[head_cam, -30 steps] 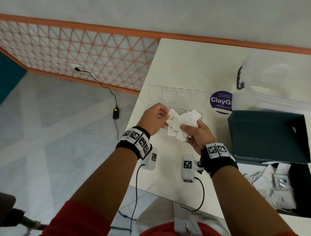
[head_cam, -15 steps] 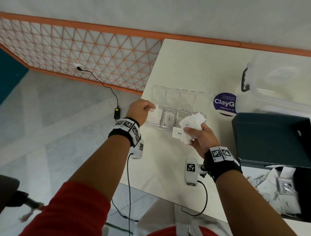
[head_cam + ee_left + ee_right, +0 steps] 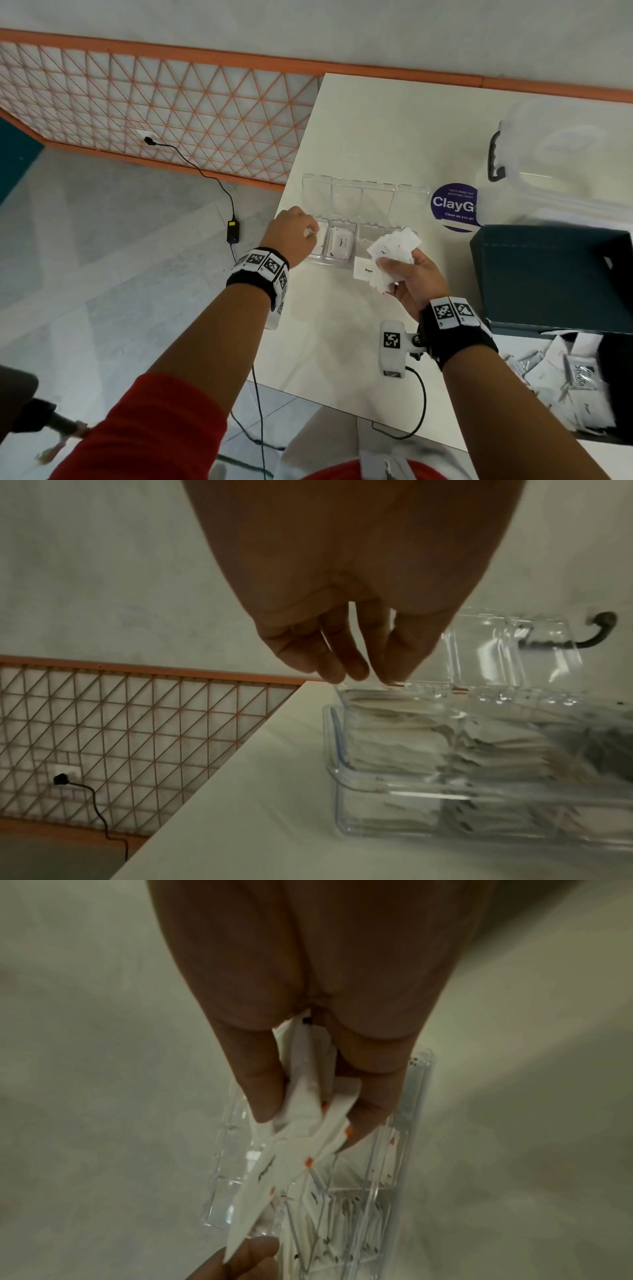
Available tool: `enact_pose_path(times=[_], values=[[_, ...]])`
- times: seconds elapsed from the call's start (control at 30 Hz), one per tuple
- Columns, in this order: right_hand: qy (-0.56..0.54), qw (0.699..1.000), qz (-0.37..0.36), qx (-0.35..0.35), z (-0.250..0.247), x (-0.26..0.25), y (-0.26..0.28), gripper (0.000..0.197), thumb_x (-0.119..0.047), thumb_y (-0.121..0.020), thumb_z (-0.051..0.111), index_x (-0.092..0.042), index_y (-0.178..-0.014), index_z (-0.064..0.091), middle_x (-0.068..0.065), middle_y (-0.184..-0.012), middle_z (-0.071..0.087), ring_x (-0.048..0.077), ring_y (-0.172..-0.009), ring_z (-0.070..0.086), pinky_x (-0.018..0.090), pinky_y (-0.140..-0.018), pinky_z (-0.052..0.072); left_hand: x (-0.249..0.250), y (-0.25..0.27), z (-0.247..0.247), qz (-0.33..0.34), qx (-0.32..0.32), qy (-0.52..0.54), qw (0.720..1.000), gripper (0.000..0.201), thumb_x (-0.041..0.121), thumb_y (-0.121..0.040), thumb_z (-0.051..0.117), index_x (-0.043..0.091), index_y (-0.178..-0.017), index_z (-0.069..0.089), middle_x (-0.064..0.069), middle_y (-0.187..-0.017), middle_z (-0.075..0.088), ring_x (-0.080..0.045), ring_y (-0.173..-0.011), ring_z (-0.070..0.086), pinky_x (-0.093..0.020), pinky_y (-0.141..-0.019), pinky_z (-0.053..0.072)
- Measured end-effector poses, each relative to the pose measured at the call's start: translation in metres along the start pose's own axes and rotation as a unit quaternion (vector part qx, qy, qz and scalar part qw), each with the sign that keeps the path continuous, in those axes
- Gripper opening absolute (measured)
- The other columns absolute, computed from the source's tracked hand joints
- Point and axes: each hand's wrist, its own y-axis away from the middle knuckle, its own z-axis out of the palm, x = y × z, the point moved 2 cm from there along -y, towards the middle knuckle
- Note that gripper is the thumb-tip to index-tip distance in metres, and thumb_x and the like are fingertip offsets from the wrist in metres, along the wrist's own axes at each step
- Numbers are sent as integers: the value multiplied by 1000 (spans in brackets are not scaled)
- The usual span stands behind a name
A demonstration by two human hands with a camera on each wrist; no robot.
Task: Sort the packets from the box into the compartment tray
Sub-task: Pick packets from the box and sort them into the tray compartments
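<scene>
Clear glossy plastic compartment tray (image 3: pixel 346 202) is reflecting light; white matt paper packets (image 3: pixel 394 255) are creasing; smooth off-white desk (image 3: pixel 394 137) is looking matt.

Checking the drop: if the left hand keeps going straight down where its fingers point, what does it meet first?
Probably the packets already stacked in the compartment tray's leftmost near cell; the left hand hovers just above, depth unclear.

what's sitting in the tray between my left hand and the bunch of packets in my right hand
In the head view, one tray compartment holding a white packet lies between the left hand and the right hand's packets.
</scene>
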Motion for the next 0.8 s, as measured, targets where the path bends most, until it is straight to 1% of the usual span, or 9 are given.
enact_pose_path(times=[0.1, 0.27, 0.4, 0.47, 0.53, 0.6, 0.7, 0.77, 0.8], values=[[-3, 1000, -1, 2, 4, -2, -2, 33, 8, -85, 64, -11, -111, 67, 6, -96, 70, 28, -87, 70, 30, -55, 45, -1, 6, 5, 4, -27, -4, 1000, 22, 27, -88, 62, 21, -109, 64, 2, -117, 55, -19, -109, 49, -34, -96, 40], [-3, 1000, 2, -5, 10, -3, -4, 34, 8, -85, 64, -10, -115, 66, 6, -97, 70, 29, -89, 71, 32, -58, 46, 1, 9, 7, 6, -22, -15, 1000, 22, 24, -89, 63, 19, -111, 62, 0, -118, 55, -21, -111, 47, -37, -98, 38], [-11, 1000, 8, 0, 11, -3, -4, 34, 8, -86, 62, -10, -114, 65, 8, -98, 69, 32, -92, 68, 36, -65, 45, 3, 9, 7, 3, -25, -20, 999, 23, 25, -90, 62, 18, -112, 61, 0, -119, 56, -22, -112, 47, -38, -97, 38], [-28, 1000, 14, 0, 12, -4, -4, 36, 9, -86, 58, -10, -116, 64, 10, -102, 68, 34, -92, 65, 39, -68, 47, 3, 9, 6, -1, -30, -17, 999, 23, 26, -89, 63, 19, -111, 62, 0, -118, 55, -22, -110, 48, -38, -97, 39], [-45, 999, 18, -9, 12, -6, -4, 40, 9, -87, 51, -10, -120, 62, 11, -104, 67, 35, -91, 63, 37, -60, 52, 4, 10, 4, -5, -20, -1, 1000, 22, 27, -88, 63, 19, -109, 63, 1, -116, 54, -20, -107, 50, -38, -97, 40], [-57, 998, 17, -18, 11, -8, -2, 44, 8, -87, 44, -8, -125, 59, 13, -105, 64, 35, -88, 60, 34, -51, 52, 8, 14, 0, 7, 19, 34, 999, 15, 23, -88, 61, 19, -102, 63, 4, -108, 53, -17, -100, 52, -34, -90, 42], [-56, 998, 15, -22, 11, -7, -1, 45, 8, -87, 42, -6, -127, 58, 13, -104, 64, 35, -88, 59, 32, -50, 52, 25, 23, -7, 30, 59, 146, 987, 3, 24, -86, 64, 24, -87, 61, 10, -92, 53, -8, -80, 55, -17, -72, 41], [-36, 999, 10, -25, 12, -5, 1, 41, 11, -87, 47, -7, -121, 63, 11, -100, 67, 33, -89, 63, 32, -53, 53, 41, 28, -11, 34, 40, 215, 975, 13, 34, -82, 71, 27, -84, 61, 12, -87, 57, -4, -73, 55, -9, -65, 40], [-25, 999, 6, -26, 12, -5, 3, 39, 11, -86, 51, -8, -117, 65, 11, -98, 69, 33, -88, 65, 33, -56, 53, 48, 30, -12, 31, 21, 230, 973, 19, 40, -78, 74, 28, -86, 61, 12, -86, 58, -2, -72, 54, -7, -63, 41]])
